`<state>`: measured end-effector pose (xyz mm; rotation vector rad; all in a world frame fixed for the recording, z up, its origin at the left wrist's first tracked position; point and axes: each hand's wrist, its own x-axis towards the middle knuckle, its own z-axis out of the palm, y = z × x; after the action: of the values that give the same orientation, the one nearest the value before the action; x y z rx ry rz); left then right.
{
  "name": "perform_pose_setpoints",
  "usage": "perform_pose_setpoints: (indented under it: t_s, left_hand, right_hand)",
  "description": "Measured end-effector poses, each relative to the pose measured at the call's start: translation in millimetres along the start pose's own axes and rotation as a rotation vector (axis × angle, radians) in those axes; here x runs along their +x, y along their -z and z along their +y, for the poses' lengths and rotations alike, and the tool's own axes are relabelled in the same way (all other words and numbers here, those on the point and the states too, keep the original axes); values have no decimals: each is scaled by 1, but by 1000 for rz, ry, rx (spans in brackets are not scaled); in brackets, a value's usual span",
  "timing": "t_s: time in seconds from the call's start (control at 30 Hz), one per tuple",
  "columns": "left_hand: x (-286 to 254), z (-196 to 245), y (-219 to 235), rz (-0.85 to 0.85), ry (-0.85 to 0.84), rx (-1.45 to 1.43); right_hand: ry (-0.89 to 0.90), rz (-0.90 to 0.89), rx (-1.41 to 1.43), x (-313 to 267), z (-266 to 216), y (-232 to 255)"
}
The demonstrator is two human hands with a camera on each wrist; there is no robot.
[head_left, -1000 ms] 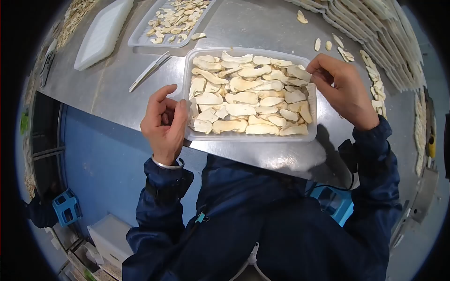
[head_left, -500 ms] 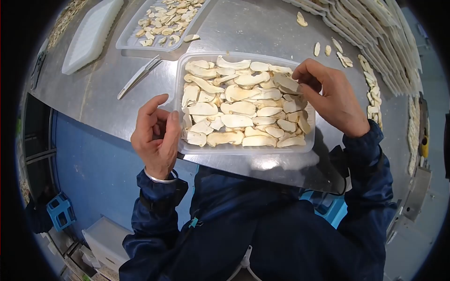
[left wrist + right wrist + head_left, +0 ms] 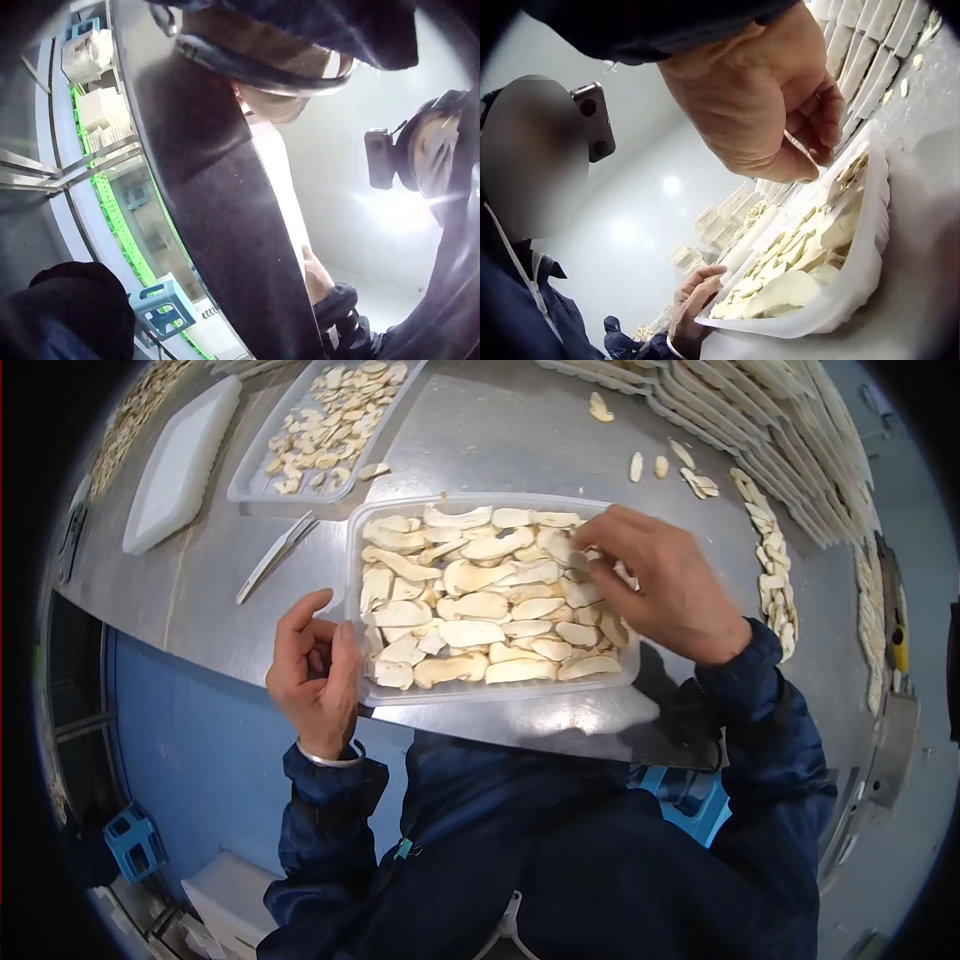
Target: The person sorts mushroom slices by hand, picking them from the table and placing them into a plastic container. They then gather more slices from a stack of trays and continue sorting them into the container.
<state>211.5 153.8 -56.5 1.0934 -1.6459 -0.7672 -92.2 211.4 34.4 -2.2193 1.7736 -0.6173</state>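
A clear plastic tray (image 3: 500, 695) holds rows of pale sliced pieces, like mushroom slices (image 3: 472, 633). Beside its left wall, the left hand (image 3: 318, 680) has loosely curled fingers, its thumb at or very near the rim. The right hand (image 3: 665, 585) is over the tray's upper right part, fingertips down among the slices. In the right wrist view, thumb and fingers of the right hand (image 3: 757, 97) pinch a thin pale slice (image 3: 802, 146) above the tray (image 3: 877, 247); most of it is hidden. The left wrist view shows little of the left hand (image 3: 274, 106).
Behind stand a second tray of smaller slices (image 3: 325, 445) and a white ribbed tray (image 3: 185, 465). Tweezers (image 3: 275, 555) lie left of the filled tray. Stacked trays (image 3: 770, 435) rise at back right, with loose slices (image 3: 698, 483) and a row of slices (image 3: 775, 570) nearby.
The right hand has moved left and inward over the tray's upper right part. The left hand stays by the left wall. The head view has shifted, so the tray appears lower and further left.
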Motion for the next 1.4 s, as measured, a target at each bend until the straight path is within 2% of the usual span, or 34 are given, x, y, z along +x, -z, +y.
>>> perform_pose_setpoints:
  t_s: [0.1, 0.33, 0.63, 0.77, 0.83, 0.9, 0.93, 1.07, 1.17, 1.4]
  left_hand:
    - [0, -2, 0, 10, -7, -2]
    - [1, -4, 1, -3, -43, 36]
    - [1, -2, 0, 3, -38, 33]
    - [-1, -4, -1, 15, -22, 15]
    - [1, -2, 0, 7, -11, 21]
    - [1, 0, 0, 2, -10, 36]
    - [1, 1, 0, 0, -9, 42]
    - [1, 3, 0, 9, 15, 44]
    - [0, 2, -1, 14, 23, 17]
    - [2, 0, 0, 1, -6, 36]
  right_hand:
    - [17, 10, -98, -3, -2, -5]
    - [-57, 110, -54, -5, 2, -4]
    - [-52, -5, -54, -8, -2, -6]
    - [-38, 98, -69, -7, 5, 6]
    - [-55, 185, -168, -2, 25, 26]
    - [-89, 325, -276, 7, 65, 37]
    - [-168, 288, -387, 9, 84, 40]
    - [-198, 85, -398, 24, 110, 31]
    - [-112, 65, -456, 34, 117, 23]
    - [-160, 34, -504, 31, 124, 22]
